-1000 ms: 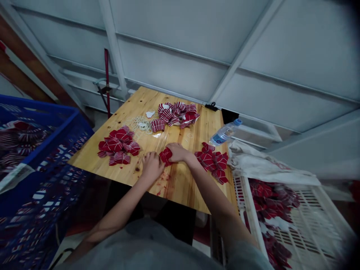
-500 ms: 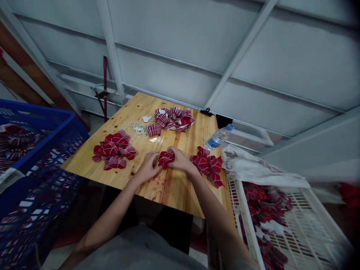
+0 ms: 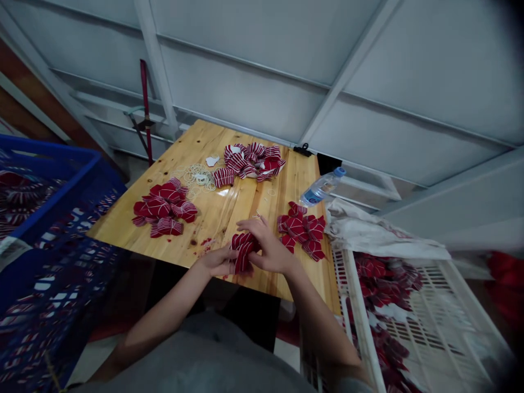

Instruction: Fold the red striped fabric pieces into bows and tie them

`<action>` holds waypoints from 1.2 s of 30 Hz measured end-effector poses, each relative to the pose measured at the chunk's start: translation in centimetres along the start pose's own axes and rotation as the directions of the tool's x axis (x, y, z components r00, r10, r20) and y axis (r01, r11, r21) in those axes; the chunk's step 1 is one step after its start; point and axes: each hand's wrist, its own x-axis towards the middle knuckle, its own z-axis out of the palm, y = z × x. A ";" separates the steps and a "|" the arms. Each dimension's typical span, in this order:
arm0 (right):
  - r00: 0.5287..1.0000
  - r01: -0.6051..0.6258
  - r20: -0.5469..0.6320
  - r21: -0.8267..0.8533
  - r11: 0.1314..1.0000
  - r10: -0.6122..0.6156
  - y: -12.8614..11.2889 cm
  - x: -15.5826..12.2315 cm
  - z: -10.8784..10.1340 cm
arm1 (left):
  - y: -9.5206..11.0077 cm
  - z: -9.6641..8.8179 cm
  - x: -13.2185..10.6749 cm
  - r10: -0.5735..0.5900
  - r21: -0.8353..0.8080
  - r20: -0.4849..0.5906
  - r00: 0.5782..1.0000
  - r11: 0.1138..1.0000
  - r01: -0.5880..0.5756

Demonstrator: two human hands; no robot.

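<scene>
Both hands were at the near edge of the table, closed on one red patterned bundle. The left hand [image 3: 219, 261] had it by the left side, and the right hand [image 3: 268, 246] curved over the other side, its fingers arched across the far part and its thumb towards the near part. Between them, the red patterned bundle [image 3: 243, 254] sat above the near edge of the wooden table [image 3: 231, 210]; I couldn't tell whether its underside touched the wood. A thin pale strand showed by the right fingertips, too fine for me to say what it was.

From where I stood, the step in hand looked like gathering and aligning the layers of that bundle. The next move, I'd judge, called for a firm pinch from one hand, so the layers stayed together while the other shifted its hold.

Around them, a left pile [image 3: 161, 208] of red bundles lay beyond the left hand, and a right pile [image 3: 302, 229] lay just beside the right wrist. Further back, pale loose bands [image 3: 199, 177] lay beside a striped heap [image 3: 256, 162]. A plastic bottle [image 3: 322, 188] lay tilted near the table's right edge, beyond the right pile.
</scene>
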 end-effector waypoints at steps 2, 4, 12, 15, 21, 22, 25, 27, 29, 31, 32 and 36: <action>0.998 -0.055 0.000 0.036 0.998 0.055 -0.2 -0.9 0.3 | -0.4 0.3 -0.4 -0.043 -0.042 0.028 0.999 0.998 0.044; 0.996 -0.093 0.013 0.043 0.995 0.092 -0.5 -1.6 0.6 | -0.6 0.5 -0.8 -0.079 -0.058 0.065 0.995 0.995 0.083; 0.998 -0.064 0.012 0.011 0.998 0.064 -1.0 -2.4 1.9 | -1.1 0.8 -1.0 0.010 -0.164 -0.210 0.978 0.985 -0.045; 0.997 -0.065 0.032 -0.012 0.998 0.065 -0.8 -2.4 2.5 | -1.1 0.7 -0.8 -0.034 -0.192 -0.262 0.964 0.981 -0.017; 0.988 -0.158 -0.035 -0.242 0.957 0.154 -0.8 -2.1 2.8 | -1.0 1.0 -0.5 -0.053 -0.154 -0.293 0.955 0.988 0.007; 0.986 -0.166 -0.054 -0.277 0.946 0.157 -0.9 -2.1 2.8 | -1.1 0.9 -0.6 -0.044 -0.153 -0.293 0.955 0.988 -0.002; 0.985 -0.171 -0.055 -0.331 0.928 0.162 -1.2 -2.2 2.9 | -1.5 0.5 -0.8 -0.037 -0.180 -0.273 0.961 0.984 -0.013; 0.988 -0.149 -0.019 -0.339 0.929 0.151 -1.4 -2.2 3.0 | -1.7 0.1 -0.9 -0.041 -0.183 -0.263 0.964 0.983 -0.007; 0.989 -0.137 0.011 -0.341 0.930 0.150 -1.6 -2.2 3.1 | -1.9 -0.1 -0.9 -0.036 -0.159 -0.276 0.961 0.987 -0.009; 0.986 -0.153 0.014 -0.350 0.924 0.168 -1.7 -2.2 3.1 | -2.0 -0.3 -0.8 -0.003 -0.146 -0.301 0.954 0.988 -0.043; 0.984 -0.164 0.010 -0.357 0.920 0.179 -1.7 -2.2 3.1 | -2.1 -0.4 -0.8 0.015 -0.148 -0.310 0.951 0.987 -0.064; 0.982 -0.176 -0.012 -0.395 0.902 0.187 -1.5 -2.3 3.3 | -2.7 -0.8 -0.6 0.017 -0.158 -0.335 0.942 0.985 -0.074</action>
